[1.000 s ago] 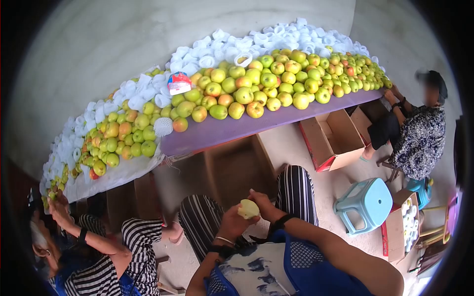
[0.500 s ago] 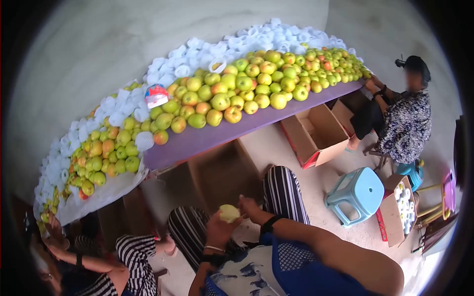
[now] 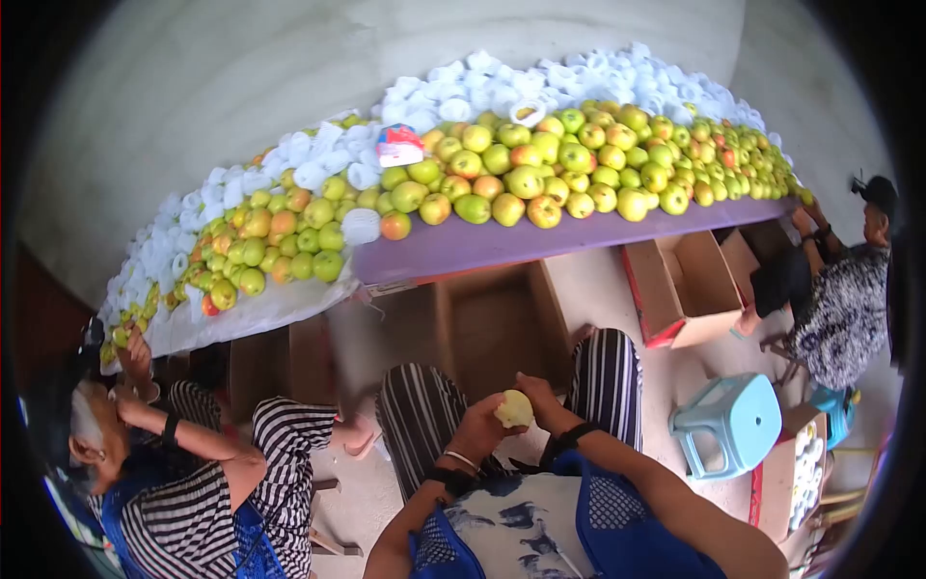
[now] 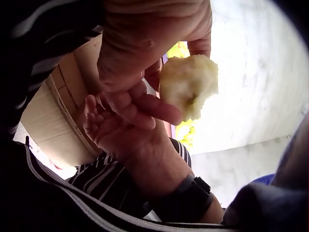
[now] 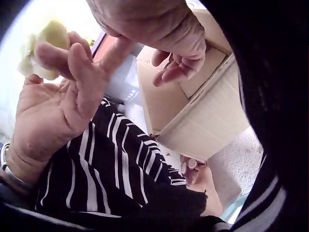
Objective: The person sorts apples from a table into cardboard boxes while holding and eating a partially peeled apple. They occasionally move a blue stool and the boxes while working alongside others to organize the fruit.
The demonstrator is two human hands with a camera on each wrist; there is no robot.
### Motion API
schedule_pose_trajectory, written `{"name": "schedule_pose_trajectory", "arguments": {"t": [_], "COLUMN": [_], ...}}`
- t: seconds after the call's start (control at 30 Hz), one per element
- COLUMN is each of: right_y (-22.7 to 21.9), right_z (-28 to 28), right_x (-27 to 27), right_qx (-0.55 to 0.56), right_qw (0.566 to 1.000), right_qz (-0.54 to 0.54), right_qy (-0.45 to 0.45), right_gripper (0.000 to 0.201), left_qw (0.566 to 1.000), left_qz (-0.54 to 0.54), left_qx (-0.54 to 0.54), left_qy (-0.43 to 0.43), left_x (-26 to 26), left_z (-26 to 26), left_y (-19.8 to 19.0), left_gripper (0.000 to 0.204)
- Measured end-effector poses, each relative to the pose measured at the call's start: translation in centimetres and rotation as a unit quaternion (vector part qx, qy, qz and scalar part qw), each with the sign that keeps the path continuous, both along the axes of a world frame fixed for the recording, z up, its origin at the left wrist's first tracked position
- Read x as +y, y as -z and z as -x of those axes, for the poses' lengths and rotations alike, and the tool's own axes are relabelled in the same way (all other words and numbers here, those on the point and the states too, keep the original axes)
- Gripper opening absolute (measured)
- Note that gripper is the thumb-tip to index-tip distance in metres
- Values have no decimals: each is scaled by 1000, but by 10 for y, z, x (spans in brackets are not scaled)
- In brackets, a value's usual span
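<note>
A bitten apple (image 3: pixel 514 409), pale flesh showing with ragged edges, is held up above the lap in the head view. My left hand (image 3: pixel 479 430) grips it between thumb and fingers; the left wrist view shows the apple (image 4: pixel 189 86) jutting out past the fingertips. Close beside it is my right hand (image 3: pixel 542 400), holding nothing. In the right wrist view the right hand (image 5: pixel 152 31) stretches its index finger toward the left hand's fingers, while its other fingers hang loosely curled.
A purple-topped table (image 3: pixel 463 248) bears heaped apples (image 3: pixel 526 181) and white foam nets (image 3: pixel 463 92). Cardboard boxes (image 3: pixel 699 275) stand below it. A blue stool (image 3: pixel 738 415) is at right. One person (image 3: pixel 183 463) sits at left, another (image 3: pixel 849 289) at far right.
The head view swung left, then back right. The left hand keeps its hold on the apple, which turned and now faces up with its bitten side; the right hand stays close by.
</note>
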State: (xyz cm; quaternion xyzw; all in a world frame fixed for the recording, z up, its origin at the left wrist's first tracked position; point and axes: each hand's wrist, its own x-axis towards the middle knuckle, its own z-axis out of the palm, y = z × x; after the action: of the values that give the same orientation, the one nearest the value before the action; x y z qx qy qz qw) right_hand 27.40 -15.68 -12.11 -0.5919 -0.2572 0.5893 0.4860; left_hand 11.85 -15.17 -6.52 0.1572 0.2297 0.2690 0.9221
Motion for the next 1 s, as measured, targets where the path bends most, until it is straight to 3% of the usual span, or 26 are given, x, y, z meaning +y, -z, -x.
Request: {"name": "schedule_pose_trajectory", "arguments": {"t": [0.03,0.07,0.17,0.27,0.43,0.5,0.6,0.63,0.7,0.9,1.0], "right_y": [0,16,25,0,9,7,23,23,21,25,29], "right_z": [0,1,-5,0,-5,-1,-7,-9,-11,-9,-11], "right_x": [1,7,9,7,4,3,9,9,9,8,8], "right_qx": [-3,21,2,-29,-80,-63,58,59,23,72,85], "right_qw": [1000,998,1000,999,993,997,997,997,998,997,996], "right_qz": [-8,49,18,18,-60,-38,42,39,16,37,24], "right_qy": [-10,20,-7,1,-62,-26,-6,-21,-56,-9,-30], "right_gripper": [38,35,32,33,35,36,36,36,36,37,37], "left_qw": [1000,1000,995,995,998,998,994,999,999,1000,999], "left_qz": [-3,-7,-87,-41,-24,-17,-104,-19,-19,-21,-19], "left_qx": [-4,-5,-49,-90,-62,-54,15,-39,-45,-8,-34], "left_qy": [-9,-21,-26,9,-5,-6,-21,-7,-5,-10,-2], "left_x": [-2,-2,-3,2,-1,-1,-4,-2,-2,-3,-1], "left_z": [-1,0,1,1,3,2,2,1,0,0,1], "left_y": [-4,-7,7,10,-1,2,-2,0,4,-2,1], "left_gripper": [33,32,31,32,33,35,36,37,37,37,38]}}
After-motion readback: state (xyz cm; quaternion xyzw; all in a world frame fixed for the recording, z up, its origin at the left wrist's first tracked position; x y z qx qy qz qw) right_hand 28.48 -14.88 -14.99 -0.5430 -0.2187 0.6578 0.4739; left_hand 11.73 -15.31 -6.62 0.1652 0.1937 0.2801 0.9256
